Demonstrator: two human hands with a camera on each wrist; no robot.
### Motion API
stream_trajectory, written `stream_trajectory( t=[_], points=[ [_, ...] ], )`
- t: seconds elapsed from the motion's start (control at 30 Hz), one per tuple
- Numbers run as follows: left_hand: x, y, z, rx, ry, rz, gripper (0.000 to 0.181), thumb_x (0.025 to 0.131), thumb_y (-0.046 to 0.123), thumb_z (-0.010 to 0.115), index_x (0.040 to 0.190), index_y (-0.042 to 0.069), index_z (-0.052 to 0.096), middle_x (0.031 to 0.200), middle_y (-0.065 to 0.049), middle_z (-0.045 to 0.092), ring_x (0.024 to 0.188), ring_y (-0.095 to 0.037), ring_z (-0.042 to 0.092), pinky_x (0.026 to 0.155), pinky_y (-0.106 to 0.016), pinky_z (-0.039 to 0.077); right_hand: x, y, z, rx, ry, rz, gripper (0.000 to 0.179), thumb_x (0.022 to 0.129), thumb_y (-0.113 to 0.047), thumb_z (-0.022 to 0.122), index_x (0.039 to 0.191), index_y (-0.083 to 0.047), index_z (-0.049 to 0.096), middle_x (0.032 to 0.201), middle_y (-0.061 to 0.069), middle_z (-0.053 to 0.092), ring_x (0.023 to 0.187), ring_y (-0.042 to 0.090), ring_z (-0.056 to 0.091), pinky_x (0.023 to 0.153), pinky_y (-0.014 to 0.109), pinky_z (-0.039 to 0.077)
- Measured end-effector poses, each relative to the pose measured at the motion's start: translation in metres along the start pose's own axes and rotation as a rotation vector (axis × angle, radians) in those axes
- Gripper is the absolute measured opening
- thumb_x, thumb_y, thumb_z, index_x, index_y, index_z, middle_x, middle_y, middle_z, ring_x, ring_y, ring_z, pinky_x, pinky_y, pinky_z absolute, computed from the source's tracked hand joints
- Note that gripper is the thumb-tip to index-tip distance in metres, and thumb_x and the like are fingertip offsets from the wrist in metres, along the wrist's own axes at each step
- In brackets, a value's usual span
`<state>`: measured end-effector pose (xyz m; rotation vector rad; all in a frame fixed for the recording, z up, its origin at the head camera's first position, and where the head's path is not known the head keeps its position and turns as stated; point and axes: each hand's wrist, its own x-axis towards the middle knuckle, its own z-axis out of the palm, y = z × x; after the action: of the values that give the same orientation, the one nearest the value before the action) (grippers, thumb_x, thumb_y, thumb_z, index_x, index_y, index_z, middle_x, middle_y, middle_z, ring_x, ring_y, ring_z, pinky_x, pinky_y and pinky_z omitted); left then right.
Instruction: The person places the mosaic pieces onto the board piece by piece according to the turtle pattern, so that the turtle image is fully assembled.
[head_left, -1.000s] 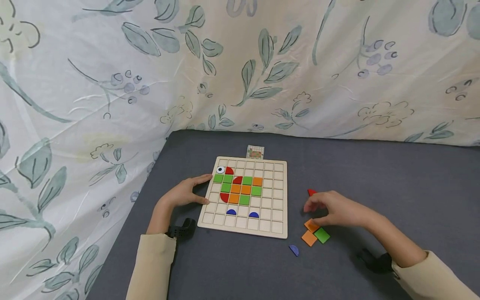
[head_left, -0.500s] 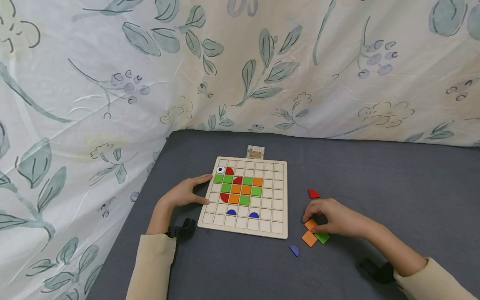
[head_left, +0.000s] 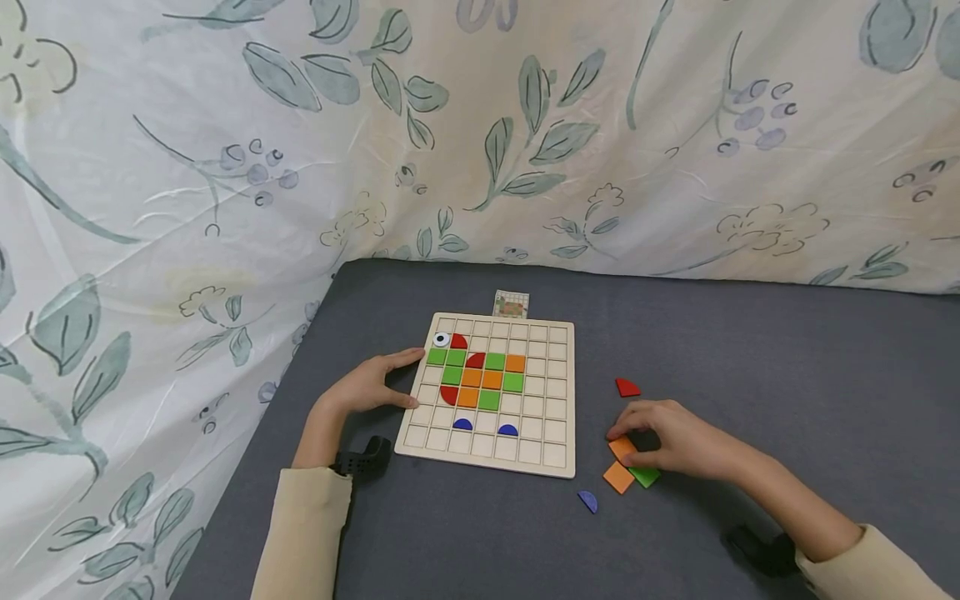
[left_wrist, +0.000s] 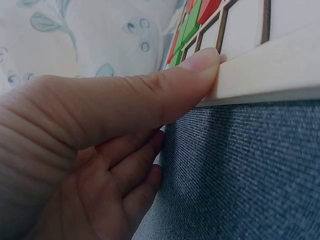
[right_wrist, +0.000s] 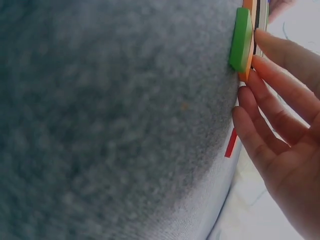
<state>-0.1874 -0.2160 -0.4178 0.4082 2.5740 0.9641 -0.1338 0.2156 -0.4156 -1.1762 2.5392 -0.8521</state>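
My left hand [head_left: 365, 387] rests at the left edge of a square wooden grid board [head_left: 555, 408], its thumb and index finger spread and touching the rim. In the left wrist view the thumb [left_wrist: 150, 95] presses the board's side. Coloured tiles and a round eye piece fill several cells, and two blue half-circles sit lower down. To the right of the board, my right hand [head_left: 671, 437] has thumb and index fingertips at opposite sides of an orange square tile [head_left: 622, 448], pinching it on the table. A green square tile [head_left: 646, 477] lies partly under the hand.
Another orange tile [head_left: 618, 477] lies just in front. A blue half-circle [head_left: 588, 501] is nearer me, and a red quarter-circle [head_left: 627, 387] lies beyond the right hand. Behind the board is a small pattern card [head_left: 512, 305]. Floral cloth [head_left: 480, 167] hangs at the back.
My right hand has come down from near the red quarter-circle onto the orange tile, uncovering the red piece and partly covering the green tile. The left hand and board stay put.
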Motion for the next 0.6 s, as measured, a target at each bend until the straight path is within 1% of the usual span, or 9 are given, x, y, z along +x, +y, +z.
stream_trajectory(
  t=[0.1,0.23,0.33,0.6],
  points=[
    [0.0007,-0.0005,0.0004,-0.004,-0.003,0.003,0.085,0.072,0.019,0.079,0.143,0.008,0.034,0.149,-0.014,0.029,0.137,-0.035,0.024,0.107,-0.052,0.027,-0.0008,0.0011,-0.0002,0.005,-0.007,0.008,0.026,0.08,-0.025,0.072,0.102,-0.012,0.07,0.101,-0.005,0.063,0.092,0.013,0.059,0.075,0.03,0.052],
    [0.0003,-0.0004,0.0001,0.0,-0.003,0.001,0.085,0.072,0.02,0.079,0.143,0.008,0.034,0.149,-0.014,0.029,0.137,-0.035,0.024,0.107,-0.053,0.027,-0.0004,0.0018,0.0008,0.009,0.004,-0.012,0.026,0.08,-0.025,0.071,0.102,-0.011,0.07,0.101,-0.005,0.062,0.091,0.014,0.059,0.074,0.028,0.052],
    [0.0001,0.0,0.0002,0.003,-0.002,-0.005,0.084,0.072,0.019,0.079,0.143,0.008,0.034,0.149,-0.013,0.029,0.137,-0.035,0.024,0.107,-0.053,0.027,-0.0001,0.0023,0.0018,-0.011,0.015,-0.027,0.025,0.08,-0.025,0.072,0.101,-0.011,0.07,0.099,-0.005,0.062,0.09,0.013,0.059,0.073,0.028,0.052],
    [-0.0008,0.0013,-0.0003,0.002,0.0,-0.004,0.084,0.072,0.019,0.079,0.143,0.008,0.035,0.149,-0.013,0.029,0.137,-0.035,0.024,0.107,-0.053,0.027,0.0017,0.0014,0.0007,-0.053,0.003,-0.004,0.024,0.077,-0.021,0.075,0.099,-0.012,0.07,0.099,-0.006,0.061,0.089,0.012,0.059,0.073,0.029,0.052]
  ],
)
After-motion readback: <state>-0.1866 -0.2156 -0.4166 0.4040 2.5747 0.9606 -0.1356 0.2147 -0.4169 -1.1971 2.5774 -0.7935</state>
